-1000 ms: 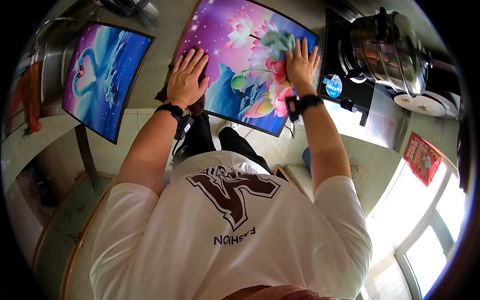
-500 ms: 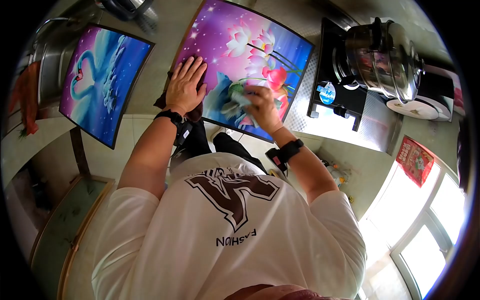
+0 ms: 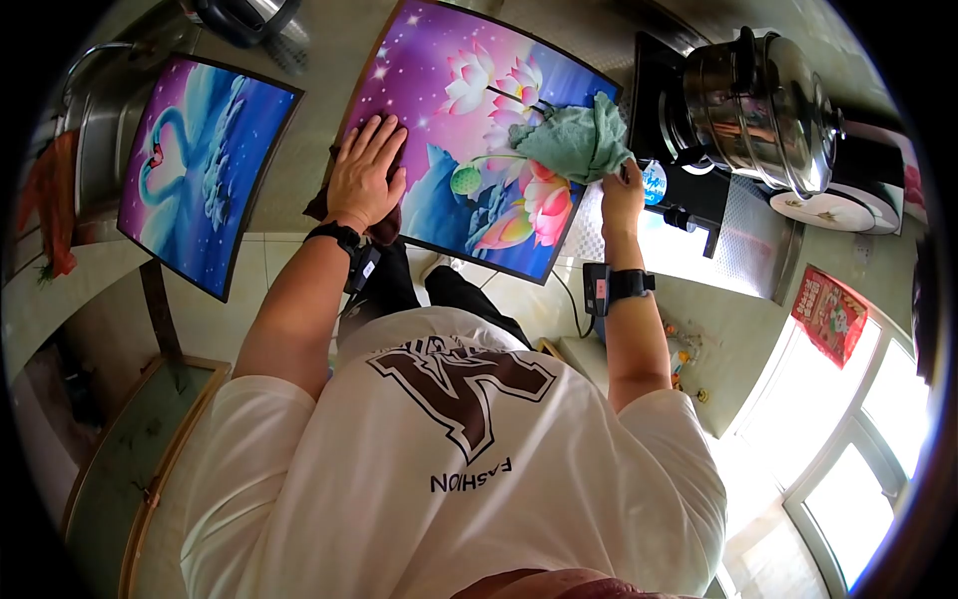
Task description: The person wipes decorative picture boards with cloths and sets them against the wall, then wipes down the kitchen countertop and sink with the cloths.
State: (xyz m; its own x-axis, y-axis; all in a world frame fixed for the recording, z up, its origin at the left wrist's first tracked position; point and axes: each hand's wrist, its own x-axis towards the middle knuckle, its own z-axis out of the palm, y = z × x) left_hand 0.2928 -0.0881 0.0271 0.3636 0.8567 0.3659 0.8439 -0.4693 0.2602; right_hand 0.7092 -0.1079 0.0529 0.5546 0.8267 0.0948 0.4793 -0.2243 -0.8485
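Note:
A glossy mat printed with pink lotus flowers lies on the counter in front of me. My left hand rests flat on its left edge, fingers stretched out. A dark brown cloth shows beneath that palm and wrist. At the mat's right edge my right hand pinches one corner of a crumpled green cloth. The rest of this cloth spreads to the left over the printed flowers. Both wrists wear black bands.
Left of the lotus mat lies a second mat with swans, beside a metal sink with a reddish cloth at its edge. To the right a steel pot stands on a black stove. A kettle-like appliance is at the back.
My right hand has moved right, from the mat's lower middle to its right edge. The green cloth, bunched under the hand before, now hangs spread out from the fingers. My left hand stays put.

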